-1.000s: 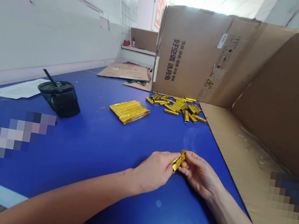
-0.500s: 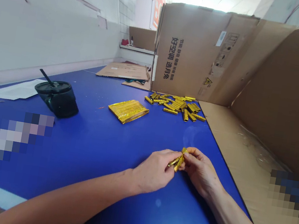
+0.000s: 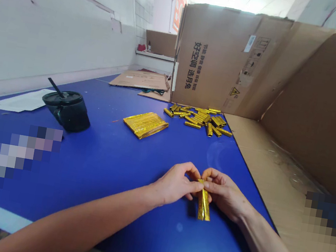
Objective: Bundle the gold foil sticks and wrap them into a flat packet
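A folded strip of gold foil (image 3: 204,205) hangs from between my hands, its upper end pinched by the fingertips of my left hand (image 3: 176,183) and my right hand (image 3: 224,190). Its lower end rests on or just above the blue table (image 3: 135,168). Farther off lies a loose pile of similar folded gold foil pieces (image 3: 198,119), and to its left a flat stack of gold foil sheets (image 3: 145,124). Neither hand touches the pile or stack.
A dark lidded cup with a straw (image 3: 69,111) stands on the table beside a sheet of white paper (image 3: 20,100). A large cardboard box panel (image 3: 226,62) and a cardboard sheet (image 3: 276,174) border the far and right sides. Pixelated patches hide parts of the view.
The gold foil has opened from a small crumpled bunch into a longer strip hanging downward. My hands have come slightly closer, with the fingers now pinching its upper end.
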`<state>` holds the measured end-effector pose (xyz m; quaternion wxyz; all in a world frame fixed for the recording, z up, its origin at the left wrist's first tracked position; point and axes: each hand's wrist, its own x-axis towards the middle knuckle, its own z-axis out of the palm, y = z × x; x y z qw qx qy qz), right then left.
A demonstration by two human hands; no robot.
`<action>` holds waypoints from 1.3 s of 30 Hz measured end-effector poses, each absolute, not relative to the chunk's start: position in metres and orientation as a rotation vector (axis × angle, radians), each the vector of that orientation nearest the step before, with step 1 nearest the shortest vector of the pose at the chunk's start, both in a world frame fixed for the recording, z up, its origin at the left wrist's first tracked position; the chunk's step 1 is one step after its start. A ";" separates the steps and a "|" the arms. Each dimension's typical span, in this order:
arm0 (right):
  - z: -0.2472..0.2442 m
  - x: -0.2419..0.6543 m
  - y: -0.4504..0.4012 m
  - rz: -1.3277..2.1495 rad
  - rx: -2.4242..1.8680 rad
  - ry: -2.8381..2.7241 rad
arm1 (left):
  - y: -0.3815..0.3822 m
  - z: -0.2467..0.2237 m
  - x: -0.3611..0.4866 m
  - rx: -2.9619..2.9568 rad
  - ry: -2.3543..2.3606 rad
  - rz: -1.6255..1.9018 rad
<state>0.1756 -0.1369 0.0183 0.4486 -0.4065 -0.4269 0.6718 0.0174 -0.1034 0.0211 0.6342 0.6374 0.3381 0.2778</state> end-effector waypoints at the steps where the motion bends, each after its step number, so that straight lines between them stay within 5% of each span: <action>1: 0.019 0.176 -0.137 1.664 -1.010 -1.064 | -0.104 0.023 0.017 1.444 0.778 0.615; 12: 0.014 0.177 -0.135 1.697 -1.005 -0.959 | -0.099 0.030 0.012 1.270 0.687 0.344; 19: 0.014 0.181 -0.130 1.235 -1.022 -0.741 | -0.087 0.032 0.014 0.964 0.898 0.821; 25: 0.011 0.173 -0.134 1.001 -1.185 -1.021 | -0.089 0.028 0.015 0.911 0.862 0.877; 39: 0.013 0.169 -0.133 1.153 -1.082 -0.819 | -0.090 0.028 0.014 0.904 0.843 0.805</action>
